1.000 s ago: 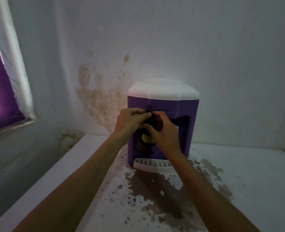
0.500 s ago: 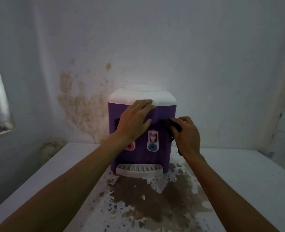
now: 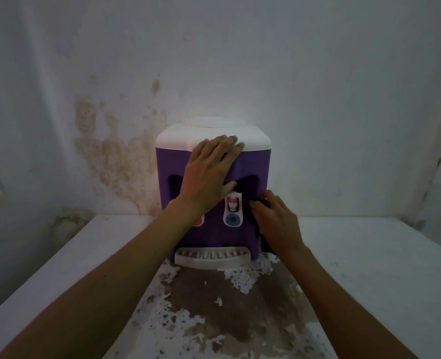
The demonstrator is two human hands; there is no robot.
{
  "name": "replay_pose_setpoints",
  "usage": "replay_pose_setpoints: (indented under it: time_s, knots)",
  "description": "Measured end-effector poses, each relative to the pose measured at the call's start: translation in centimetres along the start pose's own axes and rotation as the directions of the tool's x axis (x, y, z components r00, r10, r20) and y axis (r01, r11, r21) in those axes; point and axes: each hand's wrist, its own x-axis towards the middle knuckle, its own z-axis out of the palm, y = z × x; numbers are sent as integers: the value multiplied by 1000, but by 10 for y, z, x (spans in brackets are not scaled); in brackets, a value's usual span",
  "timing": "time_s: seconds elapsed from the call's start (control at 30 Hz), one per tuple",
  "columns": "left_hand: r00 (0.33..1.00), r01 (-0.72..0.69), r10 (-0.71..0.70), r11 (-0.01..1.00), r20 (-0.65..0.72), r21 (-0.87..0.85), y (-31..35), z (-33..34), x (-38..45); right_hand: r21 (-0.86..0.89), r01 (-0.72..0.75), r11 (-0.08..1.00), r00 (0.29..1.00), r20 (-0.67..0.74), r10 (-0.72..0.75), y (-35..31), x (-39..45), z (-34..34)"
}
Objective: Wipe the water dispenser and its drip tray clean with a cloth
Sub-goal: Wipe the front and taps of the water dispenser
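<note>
A purple water dispenser [image 3: 253,164] with a white top stands on a white table against the wall. Its white drip tray [image 3: 211,257] sticks out at the bottom front. My left hand [image 3: 209,172] lies flat with straight fingers on the upper front, fingertips on the white top's edge. My right hand [image 3: 274,221] grips a dark cloth [image 3: 251,203] and holds it against the dispenser's lower right front, beside the blue-marked tap [image 3: 232,213]. Part of the cloth hangs below my wrist. My left arm hides most of the red-marked tap.
The table [image 3: 369,268] has a large patch of peeled, brown-stained paint in front of the tray. The wall [image 3: 110,151] behind shows brownish damp stains at the left. A window ledge shows at the far left edge.
My hands parted from the middle front. The left went up and spread flat on the top edge; the right carried the cloth to the right side, then lower beside the tap.
</note>
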Motion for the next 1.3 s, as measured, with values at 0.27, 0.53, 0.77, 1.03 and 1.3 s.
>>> replay_pose_setpoints:
  time_s: [0.27,0.53,0.77,1.03,1.3]
  knots:
    - [1000,-18,18,1000,-22,21,0,4,-4,241,-195,951,979,-17,205,-2,15,-21]
    - [997,4,-4,1000,-72,5,5,11,-7,335,-166,927,975,-86,206,6,23,-15]
    - [997,1,-1,1000,-74,-1,5,9,-7,294,-282,913,958,144,249,-8,-47,36]
    - [997,2,-2,1000,-73,-6,6,6,-6,438,-481,760,873,157,462,-3,-32,17]
    - [996,11,-12,1000,-85,-10,7,13,-8,474,-386,791,899,-1,439,-6,-2,8]
